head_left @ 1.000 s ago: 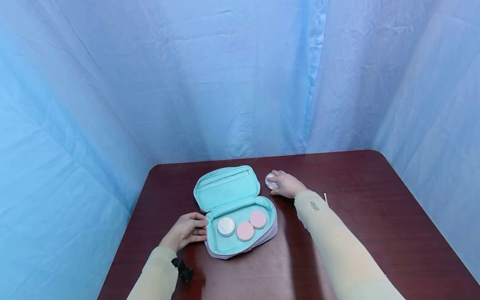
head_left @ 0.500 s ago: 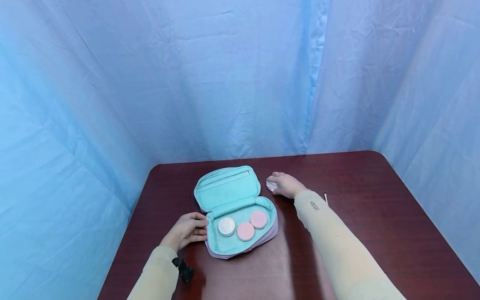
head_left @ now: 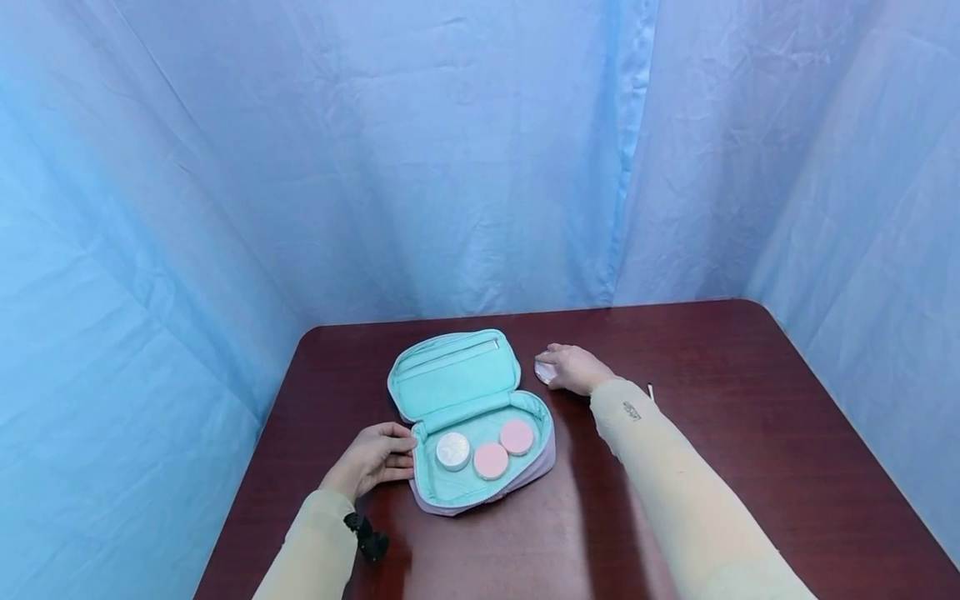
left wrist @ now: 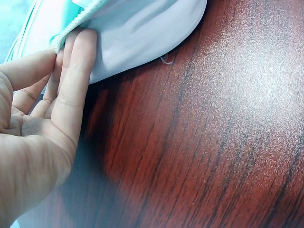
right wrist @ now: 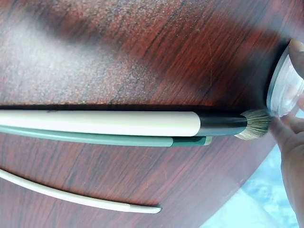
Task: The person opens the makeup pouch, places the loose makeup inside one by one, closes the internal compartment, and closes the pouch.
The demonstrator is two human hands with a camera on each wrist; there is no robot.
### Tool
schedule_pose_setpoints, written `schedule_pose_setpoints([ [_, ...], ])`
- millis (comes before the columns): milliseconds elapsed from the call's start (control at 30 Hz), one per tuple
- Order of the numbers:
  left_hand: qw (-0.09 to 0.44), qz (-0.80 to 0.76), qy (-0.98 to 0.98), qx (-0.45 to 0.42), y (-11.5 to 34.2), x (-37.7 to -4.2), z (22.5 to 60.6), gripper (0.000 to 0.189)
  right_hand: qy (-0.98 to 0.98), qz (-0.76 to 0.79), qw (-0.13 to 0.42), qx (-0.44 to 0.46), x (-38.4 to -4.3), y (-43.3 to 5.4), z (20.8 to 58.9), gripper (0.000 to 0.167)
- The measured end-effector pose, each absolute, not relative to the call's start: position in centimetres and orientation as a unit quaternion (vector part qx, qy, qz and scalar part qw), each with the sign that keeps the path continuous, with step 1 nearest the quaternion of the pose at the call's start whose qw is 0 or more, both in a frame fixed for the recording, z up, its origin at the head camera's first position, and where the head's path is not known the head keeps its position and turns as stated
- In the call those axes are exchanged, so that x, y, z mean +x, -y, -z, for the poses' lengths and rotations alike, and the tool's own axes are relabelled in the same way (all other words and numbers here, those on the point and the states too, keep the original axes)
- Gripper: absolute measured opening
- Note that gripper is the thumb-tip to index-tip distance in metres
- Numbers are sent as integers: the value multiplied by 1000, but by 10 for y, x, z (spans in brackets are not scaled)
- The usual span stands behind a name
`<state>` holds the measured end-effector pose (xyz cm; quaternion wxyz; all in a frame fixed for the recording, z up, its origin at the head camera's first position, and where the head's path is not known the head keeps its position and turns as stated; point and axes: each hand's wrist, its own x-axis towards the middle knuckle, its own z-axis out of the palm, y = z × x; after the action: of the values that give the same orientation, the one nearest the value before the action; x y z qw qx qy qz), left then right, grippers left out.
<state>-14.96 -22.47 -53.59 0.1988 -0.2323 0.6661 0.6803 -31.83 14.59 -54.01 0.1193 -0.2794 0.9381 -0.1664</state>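
A cosmetic bag (head_left: 455, 379) lies open with its lid folded back and its turquoise lining showing. My left hand (head_left: 367, 460) pinches the bag's left edge; in the left wrist view, thumb and fingers hold its zip rim (left wrist: 66, 35). Inside the bag sit a white round jar (head_left: 453, 452) and two pink round compacts (head_left: 491, 461). Beyond the bag's right corner, my right hand (head_left: 579, 371) grips a clear round container (head_left: 543, 369) by its sides. In the right wrist view only part of this container (right wrist: 283, 90) shows, at the right edge.
A makeup brush (right wrist: 152, 123) with a white handle lies against a green-handled brush (right wrist: 118, 138). A thin white stick (right wrist: 76, 195) lies apart from them. My right sleeve mostly hides them in the head view. Blue curtains (head_left: 480, 167) enclose the dark red table (head_left: 697, 358).
My right fingers have closed in around the clear container, which has shifted slightly right and nearer. The left hand and the bag have stayed in place.
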Motion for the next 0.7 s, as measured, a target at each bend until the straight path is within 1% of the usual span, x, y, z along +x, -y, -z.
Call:
schedule_pose_setpoints([
  [100,197,-679,-668,-232,224,-150,536,13,-936,168,122,-283,-319,-149,539,58],
  [300,196,-678,-671,-228,225,-150,535,13,-934,166,118,-294,-321,-160,537,58],
  [500,195,-681,-667,-231,225,-151,535,13,-932,165,133,-294,-318,-167,524,59],
  [700,199,-681,-667,-229,226,-151,536,16,-928,166,120,-312,-317,-170,511,58],
])
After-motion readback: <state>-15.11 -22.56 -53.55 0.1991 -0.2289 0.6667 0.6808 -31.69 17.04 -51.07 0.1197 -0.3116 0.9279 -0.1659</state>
